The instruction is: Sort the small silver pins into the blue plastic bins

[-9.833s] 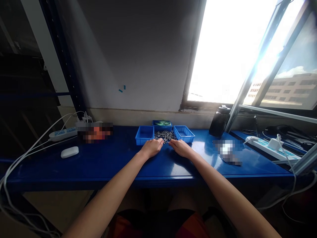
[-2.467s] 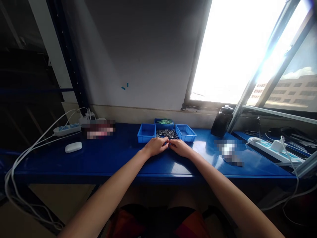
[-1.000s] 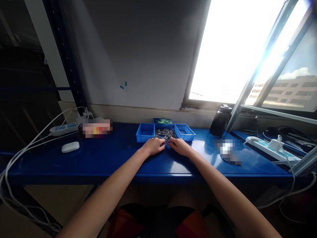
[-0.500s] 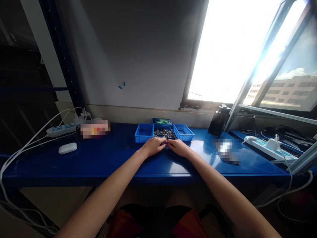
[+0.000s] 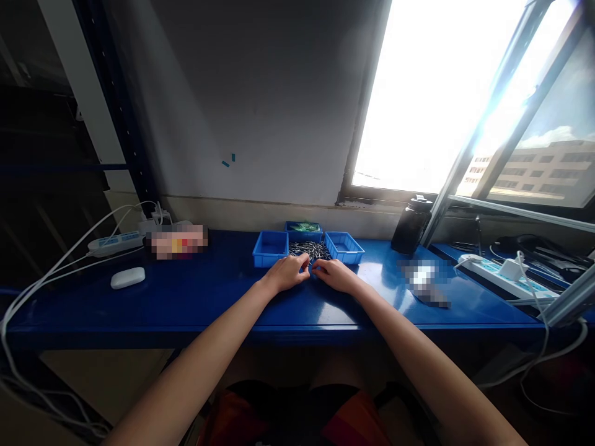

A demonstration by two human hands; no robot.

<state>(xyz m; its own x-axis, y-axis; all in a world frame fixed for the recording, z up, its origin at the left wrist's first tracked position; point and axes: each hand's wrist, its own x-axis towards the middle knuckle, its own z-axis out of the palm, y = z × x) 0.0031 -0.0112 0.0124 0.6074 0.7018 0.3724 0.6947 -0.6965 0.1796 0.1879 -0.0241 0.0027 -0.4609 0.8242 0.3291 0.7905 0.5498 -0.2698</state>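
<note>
I see left hand (image 5: 289,271) and right hand (image 5: 335,273) near the metal pile (image 5: 317,249), fingers curled (grip contents unclear). Blue trays (image 5: 270,261) flank it.

Tabletop (image 5: 204,303): glossy, smooth | bins (image 5: 270,258): plastic | small pieces (image 5: 318,249): shiny, metallic

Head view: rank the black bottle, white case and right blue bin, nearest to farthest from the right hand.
1. Right blue bin, just beyond the right hand.
2. Black bottle, farther right, near the window.
3. White case, far left on the table.
</note>
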